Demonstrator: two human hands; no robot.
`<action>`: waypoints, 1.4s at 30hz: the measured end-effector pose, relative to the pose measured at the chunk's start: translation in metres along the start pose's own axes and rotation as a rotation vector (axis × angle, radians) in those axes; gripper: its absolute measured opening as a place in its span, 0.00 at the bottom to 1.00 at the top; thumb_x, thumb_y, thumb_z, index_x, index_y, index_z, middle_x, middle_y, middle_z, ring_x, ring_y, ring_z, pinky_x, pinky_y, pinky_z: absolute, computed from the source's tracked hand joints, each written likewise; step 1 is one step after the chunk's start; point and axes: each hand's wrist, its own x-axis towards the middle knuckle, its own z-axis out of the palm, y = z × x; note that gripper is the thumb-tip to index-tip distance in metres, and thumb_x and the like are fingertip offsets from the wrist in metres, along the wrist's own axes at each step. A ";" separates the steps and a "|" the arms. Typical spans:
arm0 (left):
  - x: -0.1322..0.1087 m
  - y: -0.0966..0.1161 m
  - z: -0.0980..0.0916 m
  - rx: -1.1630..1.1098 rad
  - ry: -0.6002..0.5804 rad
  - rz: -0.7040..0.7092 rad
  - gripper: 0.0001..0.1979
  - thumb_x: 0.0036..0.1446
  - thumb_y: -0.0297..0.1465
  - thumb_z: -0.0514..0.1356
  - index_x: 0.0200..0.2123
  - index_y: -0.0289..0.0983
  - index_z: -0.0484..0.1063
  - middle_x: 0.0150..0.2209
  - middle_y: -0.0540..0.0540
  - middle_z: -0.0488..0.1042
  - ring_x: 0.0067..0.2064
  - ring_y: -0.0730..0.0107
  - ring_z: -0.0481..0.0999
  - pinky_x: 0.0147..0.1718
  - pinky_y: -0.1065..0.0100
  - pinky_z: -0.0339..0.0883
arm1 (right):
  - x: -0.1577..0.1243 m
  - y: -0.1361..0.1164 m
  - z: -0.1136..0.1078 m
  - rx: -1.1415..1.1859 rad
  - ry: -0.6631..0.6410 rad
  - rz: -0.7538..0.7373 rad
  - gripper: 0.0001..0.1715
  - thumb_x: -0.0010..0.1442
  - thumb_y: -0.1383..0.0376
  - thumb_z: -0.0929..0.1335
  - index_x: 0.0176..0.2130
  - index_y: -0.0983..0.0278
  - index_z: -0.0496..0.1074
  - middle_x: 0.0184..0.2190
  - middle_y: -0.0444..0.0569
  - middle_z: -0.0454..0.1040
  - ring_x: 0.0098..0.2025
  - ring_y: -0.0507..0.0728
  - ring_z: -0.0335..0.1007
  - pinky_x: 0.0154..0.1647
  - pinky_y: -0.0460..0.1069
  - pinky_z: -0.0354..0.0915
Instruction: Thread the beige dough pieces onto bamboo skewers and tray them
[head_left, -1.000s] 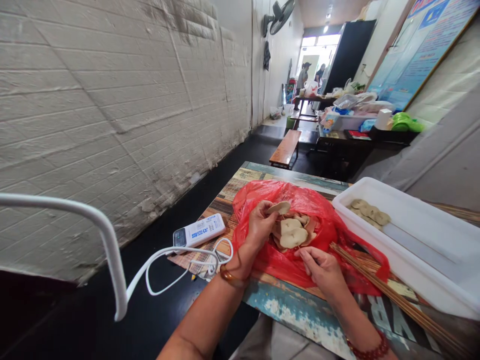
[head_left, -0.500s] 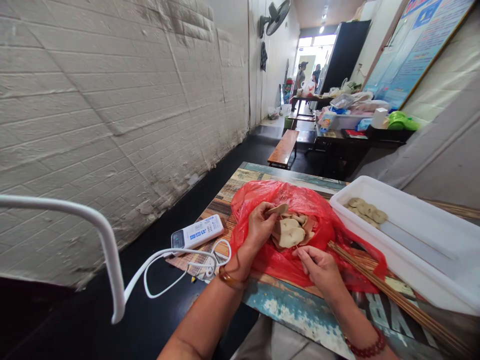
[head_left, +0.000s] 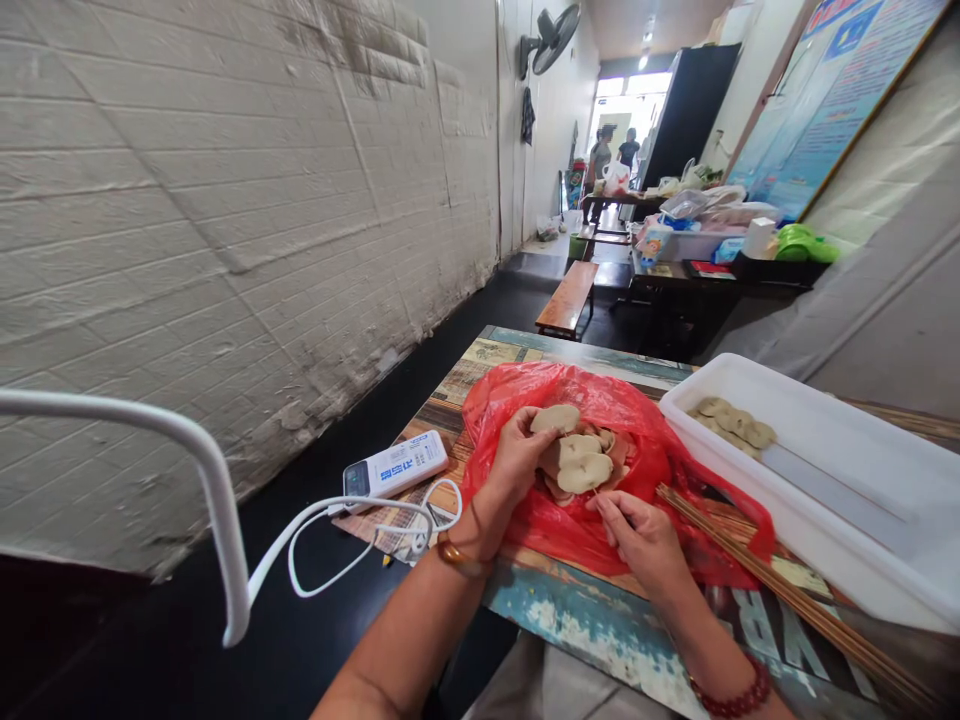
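Between thumb and fingers, my left hand (head_left: 519, 452) grips a flat, pale round slice (head_left: 556, 419) by its edge. Its food kind I cannot tell. My right hand (head_left: 636, 528) pinches a thin bamboo skewer (head_left: 596, 491), of which only a short bit shows. Pale slices (head_left: 584, 472) overlap at the skewer's far end, just below the slice in my left hand. Under both hands lies an open red plastic bag (head_left: 495, 400) with more slices inside. A bundle of bamboo skewers (head_left: 757, 565) rests to the right of my right hand.
A white plastic tub (head_left: 832, 430) at the right holds skewered slices (head_left: 731, 425). At the left table edge lies a white power bank (head_left: 397, 468) with a looped white cable (head_left: 300, 540). Beyond stand a wooden bench (head_left: 570, 295) and a cluttered table (head_left: 690, 275); people are far back.
My left hand has turned the slice so its flat face shows more. The slices at the skewer tilt slightly differently. My right hand stays almost in place.
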 end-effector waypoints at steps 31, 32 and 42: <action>-0.002 -0.001 0.001 -0.110 0.055 -0.071 0.15 0.39 0.32 0.67 0.33 0.34 0.70 0.29 0.48 0.72 0.28 0.74 0.69 0.28 0.73 0.61 | -0.001 -0.007 0.001 -0.043 0.007 -0.018 0.26 0.58 0.47 0.63 0.33 0.67 0.75 0.16 0.40 0.60 0.18 0.50 0.55 0.18 0.45 0.53; -0.002 -0.001 0.001 -0.103 0.049 -0.067 0.15 0.39 0.33 0.67 0.33 0.34 0.70 0.29 0.48 0.72 0.28 0.74 0.69 0.28 0.73 0.61 | -0.001 -0.007 0.001 -0.041 0.010 -0.022 0.26 0.58 0.47 0.63 0.33 0.67 0.75 0.16 0.40 0.60 0.18 0.50 0.55 0.18 0.45 0.53; -0.001 -0.001 0.000 -0.101 0.042 -0.057 0.13 0.42 0.34 0.66 0.31 0.34 0.70 0.26 0.50 0.69 0.26 0.77 0.66 0.26 0.74 0.59 | 0.000 -0.002 0.001 -0.011 -0.007 0.008 0.25 0.59 0.48 0.63 0.33 0.66 0.74 0.16 0.40 0.60 0.18 0.49 0.53 0.18 0.44 0.51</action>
